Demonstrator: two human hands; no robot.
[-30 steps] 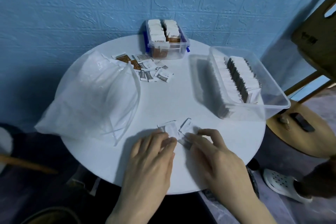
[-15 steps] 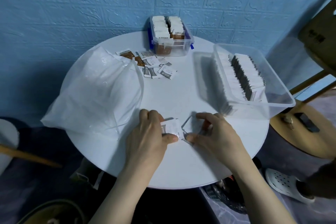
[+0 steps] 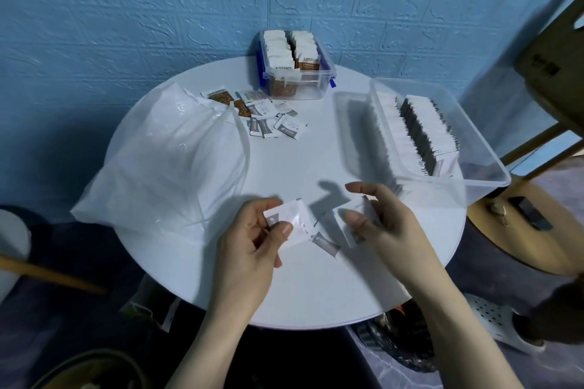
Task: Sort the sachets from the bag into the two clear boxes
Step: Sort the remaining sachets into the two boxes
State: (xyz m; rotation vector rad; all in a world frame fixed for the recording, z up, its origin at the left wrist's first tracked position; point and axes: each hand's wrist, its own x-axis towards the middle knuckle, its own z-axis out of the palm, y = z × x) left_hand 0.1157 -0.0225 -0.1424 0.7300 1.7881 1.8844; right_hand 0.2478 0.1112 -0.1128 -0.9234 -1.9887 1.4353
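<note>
Sachets in both our hands

Sachets fill our hands over the round table [image 3: 196,265] — our left hand [image 3: 252,246] pinches a white sachet [image 3: 292,218] between thumb and fingers, our right hand [image 3: 385,224] pinches a few more [image 3: 346,226]. One grey sachet [image 3: 325,243] lies on the table between them. Loose sachets [image 3: 271,118] sit by the mouth of the bag [image 3: 164,161], near the small box [image 3: 294,66] — the large box [image 3: 442,136] stands at right, both holding upright rows.

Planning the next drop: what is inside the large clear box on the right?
The large clear box holds rows of white and grey sachets standing on edge along its left side. Its right part looks bare; the bottom under the rows is hidden.
</note>
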